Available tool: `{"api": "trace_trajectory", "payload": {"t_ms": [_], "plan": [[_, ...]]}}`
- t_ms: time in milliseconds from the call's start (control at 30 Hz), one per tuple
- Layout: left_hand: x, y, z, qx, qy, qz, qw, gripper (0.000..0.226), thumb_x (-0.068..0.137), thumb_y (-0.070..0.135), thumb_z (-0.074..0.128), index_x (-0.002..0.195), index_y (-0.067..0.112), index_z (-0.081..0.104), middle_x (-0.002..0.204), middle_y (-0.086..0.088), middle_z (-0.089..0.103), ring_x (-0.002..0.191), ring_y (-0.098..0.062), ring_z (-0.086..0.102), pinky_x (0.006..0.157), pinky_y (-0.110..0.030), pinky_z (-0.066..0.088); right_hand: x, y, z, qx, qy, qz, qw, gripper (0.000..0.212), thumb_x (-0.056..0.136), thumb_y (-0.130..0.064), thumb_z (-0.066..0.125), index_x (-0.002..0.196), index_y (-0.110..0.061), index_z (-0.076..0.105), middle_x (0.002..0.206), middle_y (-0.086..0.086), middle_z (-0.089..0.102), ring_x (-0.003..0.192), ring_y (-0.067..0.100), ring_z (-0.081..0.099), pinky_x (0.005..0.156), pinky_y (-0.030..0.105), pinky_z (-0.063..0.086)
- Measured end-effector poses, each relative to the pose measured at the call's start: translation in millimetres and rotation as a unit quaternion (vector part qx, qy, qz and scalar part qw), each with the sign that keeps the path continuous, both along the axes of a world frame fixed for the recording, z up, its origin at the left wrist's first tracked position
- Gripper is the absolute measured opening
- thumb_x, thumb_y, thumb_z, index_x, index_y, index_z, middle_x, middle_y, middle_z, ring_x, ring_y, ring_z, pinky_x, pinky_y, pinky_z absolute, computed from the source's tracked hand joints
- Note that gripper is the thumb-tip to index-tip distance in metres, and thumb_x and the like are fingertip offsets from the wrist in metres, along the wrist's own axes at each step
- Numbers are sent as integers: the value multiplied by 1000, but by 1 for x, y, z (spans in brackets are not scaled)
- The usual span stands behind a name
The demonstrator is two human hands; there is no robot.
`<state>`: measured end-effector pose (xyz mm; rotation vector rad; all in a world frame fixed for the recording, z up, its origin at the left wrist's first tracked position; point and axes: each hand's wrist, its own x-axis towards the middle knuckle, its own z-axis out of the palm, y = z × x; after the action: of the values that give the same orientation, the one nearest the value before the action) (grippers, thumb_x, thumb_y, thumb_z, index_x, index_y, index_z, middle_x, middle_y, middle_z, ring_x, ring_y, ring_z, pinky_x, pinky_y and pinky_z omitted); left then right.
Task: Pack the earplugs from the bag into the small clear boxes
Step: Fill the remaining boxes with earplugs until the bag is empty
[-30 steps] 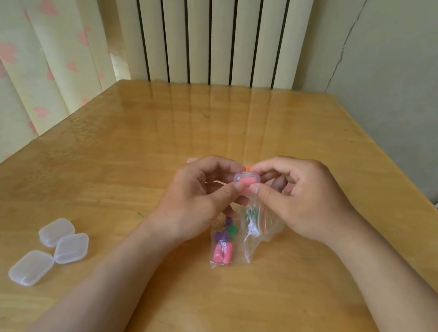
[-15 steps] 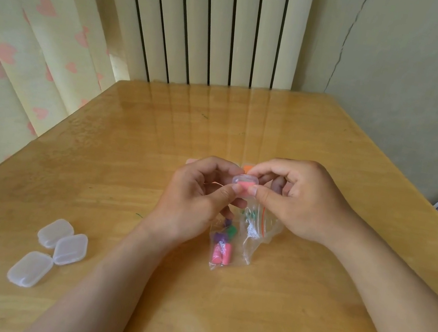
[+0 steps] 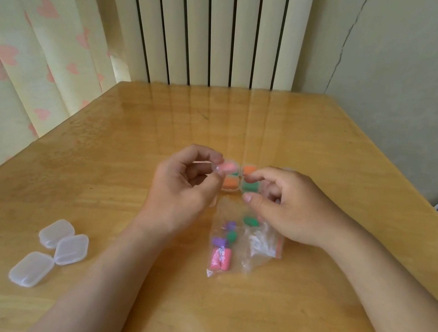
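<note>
— Where's the box?

— My left grip (image 3: 180,188) pinches the small clear box (image 3: 225,167), pink showing inside, just at 9 o'clock of the filled boxes (image 3: 249,184). My right grip (image 3: 289,207) is slack, thumb and forefinger parted, nothing between them.

— Handling?

— Feather-light, slick plastic, I'd judge; take it by the short edges. The earplugs (image 3: 220,258) in the bag (image 3: 257,240) at 6 o'clock look squashy, so pinch them mid-body, gently.

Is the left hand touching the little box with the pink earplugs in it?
Touching. The head view shows the left hand pinching the little box with pink earplugs between its thumb and fingertips.
</note>
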<state>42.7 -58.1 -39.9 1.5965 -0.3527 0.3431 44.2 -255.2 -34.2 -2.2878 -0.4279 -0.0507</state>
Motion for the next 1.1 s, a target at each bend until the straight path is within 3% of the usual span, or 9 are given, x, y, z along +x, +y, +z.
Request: {"api": "trace_trajectory", "payload": {"t_ms": [100,167,233,367,400,533,733,867,1100], "plan": [[6,7,-3,45,-24,19,998,16,87,-2,71,88,13,65,79,14,72,69,-11,67,62,-29,57,-2,2,0,-78,41,23,996,23,93,-42,65,113,-32,70,53,-12,55,47,4,46,56,31,40],[10,10,-10,105,-45,30,993,19,84,6,72,88,23,65,87,11,73,77,-9,70,71,-26,56,-5,3,3,-95,64,42,993,16,94,-40,65,101,-30,75,50,-8,49,45,5,39,52,30,35],[13,13,-15,186,-78,30,979,13,82,18,70,87,29,65,95,6,73,85,-10,69,81,-25,54,-8,3,6,-100,77,57,990,14,94,-36,65,93,-29,78,46,-9,45,43,6,37,48,22,30],[12,14,-17,302,-62,3,951,18,84,9,74,88,26,68,106,4,72,96,0,63,82,-2,40,-9,2,8,-99,83,62,990,15,94,-35,65,91,-28,78,44,-10,46,43,6,38,48,21,31],[12,15,-18,320,-65,2,945,18,83,12,76,88,27,68,108,7,71,98,-1,64,87,-5,41,-9,3,7,-99,84,62,990,15,94,-35,65,91,-28,78,44,-9,47,44,6,39,49,22,32],[19,18,-25,388,-113,13,914,15,80,24,76,87,34,69,107,18,71,112,1,61,105,-46,40,-9,3,8,-98,81,64,990,14,94,-33,66,93,-27,78,45,-8,47,44,6,39,51,25,34],[20,18,-27,404,-119,21,907,20,78,17,77,90,32,71,110,17,71,120,4,51,106,-36,30,-9,2,8,-97,77,68,990,14,94,-31,65,93,-26,78,46,-8,47,44,6,38,49,23,33],[21,18,-26,423,-112,27,899,20,77,17,75,94,27,77,122,8,70,126,-6,55,107,-45,34,-8,2,7,-101,75,69,990,13,94,-29,65,93,-25,77,43,-10,46,43,5,40,49,21,33],[17,16,-24,404,-117,34,906,27,76,24,62,98,26,79,118,9,70,116,-6,61,103,-51,43,-7,1,7,-52,54,62,995,13,94,-33,67,100,-27,77,50,-4,53,47,6,44,54,29,38]]}}
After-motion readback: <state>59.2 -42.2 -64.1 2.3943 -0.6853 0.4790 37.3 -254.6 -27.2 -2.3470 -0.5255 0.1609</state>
